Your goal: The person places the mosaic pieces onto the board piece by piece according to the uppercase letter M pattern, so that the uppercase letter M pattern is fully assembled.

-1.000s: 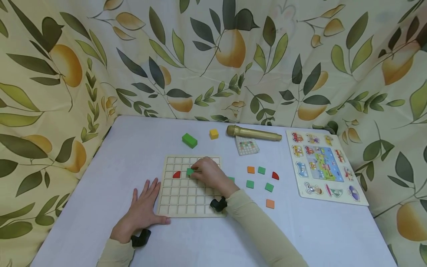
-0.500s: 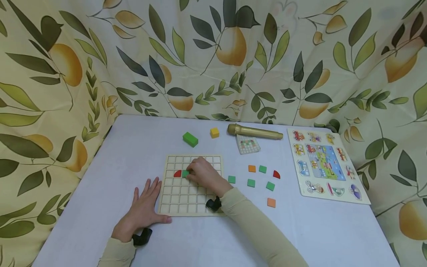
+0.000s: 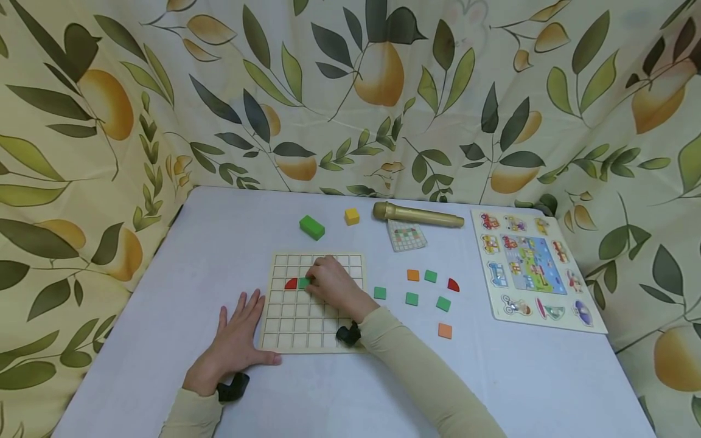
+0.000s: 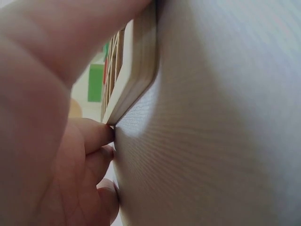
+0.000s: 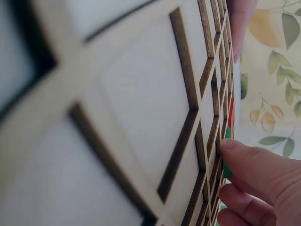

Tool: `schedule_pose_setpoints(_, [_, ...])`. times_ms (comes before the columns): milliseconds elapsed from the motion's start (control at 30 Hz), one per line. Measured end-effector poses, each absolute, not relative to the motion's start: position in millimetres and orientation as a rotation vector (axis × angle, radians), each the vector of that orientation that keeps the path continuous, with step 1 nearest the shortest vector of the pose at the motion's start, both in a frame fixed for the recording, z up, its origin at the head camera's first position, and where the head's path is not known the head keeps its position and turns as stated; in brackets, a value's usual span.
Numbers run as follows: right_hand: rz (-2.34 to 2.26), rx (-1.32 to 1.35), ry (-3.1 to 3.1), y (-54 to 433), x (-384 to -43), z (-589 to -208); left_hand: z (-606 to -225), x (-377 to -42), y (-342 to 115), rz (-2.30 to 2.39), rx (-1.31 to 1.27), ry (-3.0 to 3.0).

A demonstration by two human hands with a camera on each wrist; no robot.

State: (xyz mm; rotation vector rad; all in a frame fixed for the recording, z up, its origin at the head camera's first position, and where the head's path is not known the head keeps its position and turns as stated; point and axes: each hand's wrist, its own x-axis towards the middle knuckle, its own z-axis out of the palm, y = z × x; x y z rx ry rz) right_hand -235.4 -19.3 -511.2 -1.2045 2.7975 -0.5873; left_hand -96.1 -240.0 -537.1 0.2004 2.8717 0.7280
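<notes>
A wooden grid board (image 3: 280, 326) lies flat on the white table. In one of its cells sits a red quarter-circle piece (image 3: 291, 284). Right beside that piece, my right hand (image 3: 336, 286) holds a small green square tile (image 3: 303, 283) at the board; the right wrist view shows my thumb (image 5: 240, 151) against the tile (image 5: 227, 167). Whether the tile lies fully down in its cell cannot be made out. My left hand (image 3: 237, 342) rests on the table with fingers spread, its thumb by the board's lower left corner and its fingertips along the left edge.
Right of the board lie several loose green tiles (image 3: 412, 299), two orange tiles (image 3: 445, 331) and another red quarter-circle (image 3: 453, 285). Behind are a green block (image 3: 312, 227), a yellow cube (image 3: 352, 216), a gold microphone-shaped object (image 3: 418, 215), a pattern card (image 3: 406, 236) and a picture puzzle (image 3: 495, 307).
My right hand has moved slightly left with the green tile, bringing it up against the red quarter-circle. Over the last half second it has stayed there. My left hand keeps its place.
</notes>
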Motion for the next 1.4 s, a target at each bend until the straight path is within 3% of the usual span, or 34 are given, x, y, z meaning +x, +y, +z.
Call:
schedule_pose_setpoints(767, [-0.562, -1.2, 2.778, -15, -236, -510, -539, -96, -239, 0.723, 0.197, 2.878])
schedule_pose_setpoints(1400, [-0.627, -1.015, 2.818, 58, -254, -497, -537, -96, -239, 0.754, 0.204, 2.884])
